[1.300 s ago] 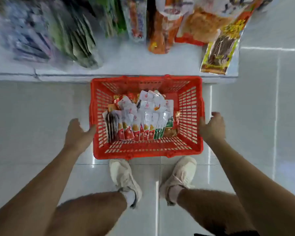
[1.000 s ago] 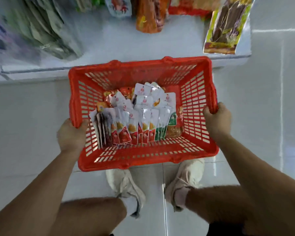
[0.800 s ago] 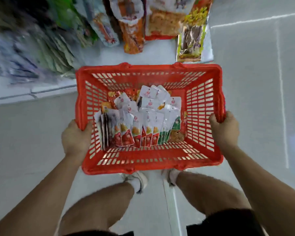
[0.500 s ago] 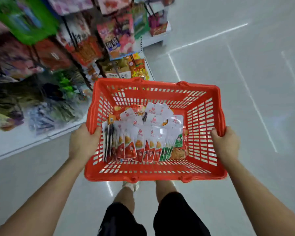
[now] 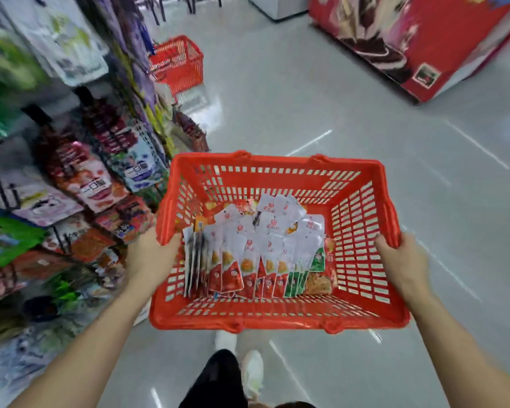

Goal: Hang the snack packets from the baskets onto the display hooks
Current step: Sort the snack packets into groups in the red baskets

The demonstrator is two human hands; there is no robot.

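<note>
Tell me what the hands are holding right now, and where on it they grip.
Both hold the red basket of snack packets: the left hand grips its left rim, the right hand its right rim.

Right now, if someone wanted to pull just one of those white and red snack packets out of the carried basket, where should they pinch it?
Probably at the white top edge of a packet, coming straight down from above. The packets stand packed side by side in the red basket with tops up, their lower parts wedged between neighbours. Both the left hand and right hand grip the basket's sides, so one must let go first.
</note>
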